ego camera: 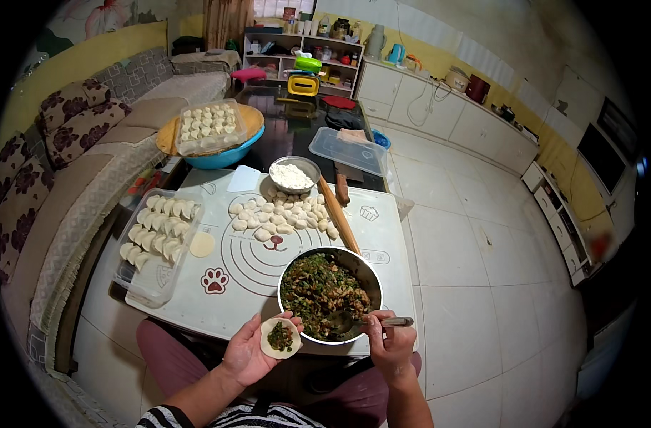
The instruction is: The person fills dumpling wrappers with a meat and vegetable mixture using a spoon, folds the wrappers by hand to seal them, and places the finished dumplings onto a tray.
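On the palm of my left hand (250, 348) lies a round dough wrapper (269, 350) with a small heap of green filling (280, 337) at its middle. My right hand (390, 342) grips the handle of a metal spoon (344, 323), whose bowl rests in the chopped filling (325, 283) of a steel pot (376, 283). Behind the pot, many small dough pieces (277, 219) lie on the white silicone mat (250, 310). A single flat wrapper (202, 244) is beside the plastic tray (170, 291) of folded dumplings (157, 230) at the left.
A wooden rolling pin (337, 214) leans from the pot's rim to a metal bowl of flour (292, 176). Near it are a cleaver (342, 190), a plastic lid (348, 151) and a white scraper (243, 178). A second dumpling tray (210, 125) sits over a blue basin (229, 157). A sofa borders the left.
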### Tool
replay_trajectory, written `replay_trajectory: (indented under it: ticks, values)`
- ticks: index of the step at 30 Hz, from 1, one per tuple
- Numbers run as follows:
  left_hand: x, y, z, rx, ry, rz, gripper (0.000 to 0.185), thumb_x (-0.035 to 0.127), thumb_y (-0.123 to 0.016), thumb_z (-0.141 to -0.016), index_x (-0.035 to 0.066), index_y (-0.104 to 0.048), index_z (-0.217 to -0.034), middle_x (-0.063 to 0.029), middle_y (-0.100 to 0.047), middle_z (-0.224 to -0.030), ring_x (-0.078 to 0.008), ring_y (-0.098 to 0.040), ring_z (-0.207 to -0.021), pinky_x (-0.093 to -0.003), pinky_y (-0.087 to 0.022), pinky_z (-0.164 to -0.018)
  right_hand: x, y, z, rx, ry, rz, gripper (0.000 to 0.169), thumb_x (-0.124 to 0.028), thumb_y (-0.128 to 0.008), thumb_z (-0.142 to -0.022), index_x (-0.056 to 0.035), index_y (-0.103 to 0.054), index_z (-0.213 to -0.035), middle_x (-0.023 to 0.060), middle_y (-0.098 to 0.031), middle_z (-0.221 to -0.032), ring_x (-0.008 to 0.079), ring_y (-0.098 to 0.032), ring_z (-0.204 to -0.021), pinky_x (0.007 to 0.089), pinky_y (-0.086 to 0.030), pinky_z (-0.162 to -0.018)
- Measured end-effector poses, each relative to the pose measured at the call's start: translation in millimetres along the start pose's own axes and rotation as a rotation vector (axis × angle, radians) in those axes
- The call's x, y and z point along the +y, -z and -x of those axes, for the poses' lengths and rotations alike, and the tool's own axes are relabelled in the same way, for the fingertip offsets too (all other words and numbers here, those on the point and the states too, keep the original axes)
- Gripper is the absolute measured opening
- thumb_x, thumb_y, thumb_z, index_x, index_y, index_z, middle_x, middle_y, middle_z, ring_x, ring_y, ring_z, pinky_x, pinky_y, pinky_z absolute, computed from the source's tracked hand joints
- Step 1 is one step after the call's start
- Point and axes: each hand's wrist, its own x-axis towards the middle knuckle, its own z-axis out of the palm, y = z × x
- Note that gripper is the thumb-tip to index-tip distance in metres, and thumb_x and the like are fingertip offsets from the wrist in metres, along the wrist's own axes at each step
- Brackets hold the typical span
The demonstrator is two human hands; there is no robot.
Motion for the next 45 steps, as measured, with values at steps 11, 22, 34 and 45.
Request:
replay_trajectory:
  ticks: [11,22,34,45]
  values:
    - [0.7,-0.1,0.5,-0.019,0.013,0.073,0.055,0.036,-0.033,-0.093,-0.003,-0.031,-0.131,-0.0184,-0.042,-0.128,-0.0284,-0.040,-0.121,-0.0423,-0.033,-0.101,4.6,-11.6,3.5,0.039,-0.382,-0.493,0.018,-0.011,-0.050,-0.089,0.0034,-0.058,-0.082,0.0089,-0.063,-0.066,0.0134,-0.061,-0.055,0.0226,-0.048,-0.052]
    - [1.6,-1.7,0.9,-0.003,0.016,0.077,0.054,0.037,-0.032,-0.093,-0.003,-0.032,-0.130,-0.0189,-0.043,-0.127,-0.0289,-0.041,-0.120,-0.0428,-0.033,-0.101,36.8,-14.9,7.8,0.133,-0.544,-0.749,0.021,-0.018,-0.049,-0.090,0.0013,-0.055,-0.085,0.0131,-0.062,-0.064,0.0146,-0.059,-0.051,0.0228,-0.048,-0.048]
    - [4.5,-10.1,3.5,-0.051,0.012,0.034,0.057,0.038,-0.033,-0.093,-0.003,-0.030,-0.131,-0.0179,-0.041,-0.129,-0.0273,-0.040,-0.121,-0.0415,-0.033,-0.101,15.6,-3.4,11.6,0.149,-0.500,-0.954,0.021,-0.015,-0.046,-0.091,0.0042,-0.054,-0.088,0.0160,-0.062,-0.067,0.0179,-0.059,-0.054,0.0266,-0.050,-0.053]
    - [8.3,-24.5,12.5,-0.041,0.046,0.001,0.070,0.051,-0.030,-0.090,-0.002,-0.023,-0.135,-0.0205,-0.030,-0.138,-0.0292,-0.030,-0.129,-0.0392,-0.026,-0.106,-37.5,-8.6,42.2,-0.271,0.518,-0.291,0.030,0.003,-0.065,-0.068,0.0048,-0.062,-0.098,0.0150,-0.063,-0.089,0.0262,-0.063,-0.080,0.0304,-0.052,-0.072]
